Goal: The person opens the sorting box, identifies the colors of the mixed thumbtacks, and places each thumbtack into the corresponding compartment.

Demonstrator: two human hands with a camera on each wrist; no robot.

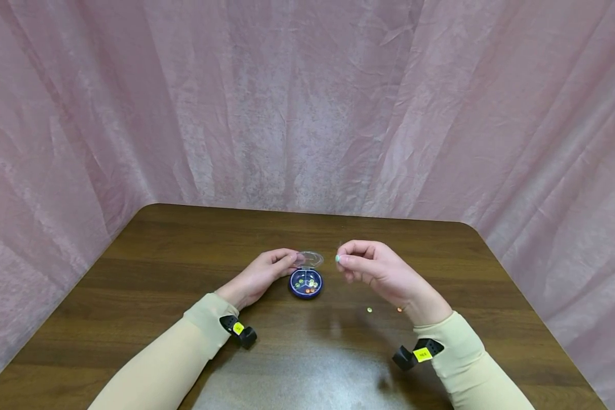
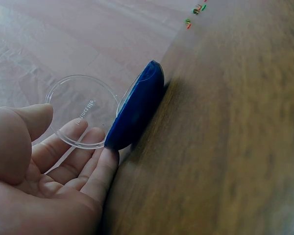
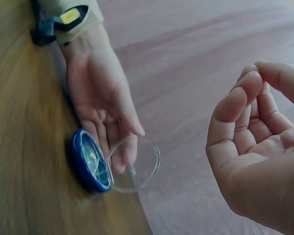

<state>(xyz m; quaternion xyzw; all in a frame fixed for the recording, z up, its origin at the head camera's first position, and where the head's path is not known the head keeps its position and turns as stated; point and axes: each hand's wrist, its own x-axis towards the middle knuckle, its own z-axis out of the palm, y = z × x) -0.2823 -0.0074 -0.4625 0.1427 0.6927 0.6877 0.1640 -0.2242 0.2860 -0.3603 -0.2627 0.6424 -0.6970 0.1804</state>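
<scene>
Blue round case (image 1: 306, 295) on counter (image 1: 184, 256) | left hand (image 1: 260, 275): grip holds case's clear lid (image 1: 314, 259) | right hand (image 1: 384, 274): grip pinches pale-green piece (image 1: 337, 258), right of case

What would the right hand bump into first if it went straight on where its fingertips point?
Probably the clear lid of the blue case, just past the right hand's fingertips. Its height is hard to judge, so it might pass over the lid.
</scene>
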